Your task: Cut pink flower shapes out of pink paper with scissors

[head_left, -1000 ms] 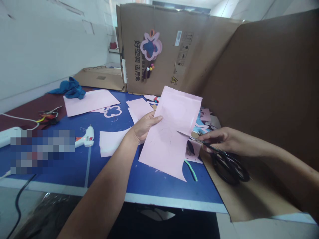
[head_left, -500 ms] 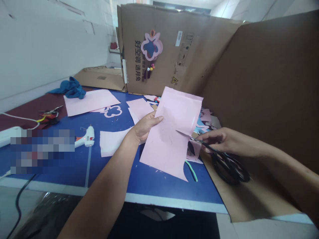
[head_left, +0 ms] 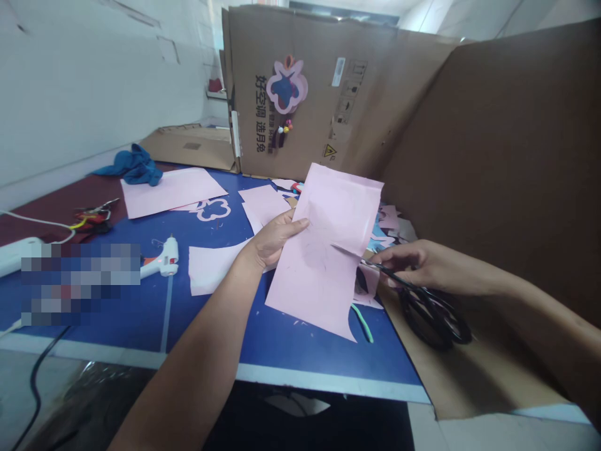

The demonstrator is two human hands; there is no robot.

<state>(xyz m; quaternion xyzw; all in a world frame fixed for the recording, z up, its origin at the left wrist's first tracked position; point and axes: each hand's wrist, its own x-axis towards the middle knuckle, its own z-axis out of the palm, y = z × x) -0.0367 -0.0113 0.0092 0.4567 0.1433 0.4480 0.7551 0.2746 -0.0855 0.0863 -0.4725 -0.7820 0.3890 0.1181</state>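
- I see the left arm (head_left: 206, 351) stretched forward
- Left hand (head_left: 275, 241) pinching, thumb (head_left: 299, 226) on top
- Right hand (head_left: 427, 266) curled in a grip, right forearm (head_left: 535, 300) slanting inward

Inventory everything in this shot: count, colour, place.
Held sheet: 1, pink, centre
Scissors: 1, black handles, across held sheet's right edge
Table: 1, blue, below
Loose sheets: several, pink, across table
Cloth: 1, blue, on a loose sheet
Paper outline: 1, pink, table left
Glue gun: 1, white and orange, table left
Bundle: 1, multicoloured, far left, unclear
Cable: 1, black, lower left
Block: 1, white, left edge
Cardboard: several panels, brown, back and right
Ornament: 1, pink, against back cardboard
Scraps: many, pink and blue, behind held sheet
Strip: 1, green, beside held sheet
Left grip: 1, bare, on held sheet
Right grip: 1, bare, on scissors
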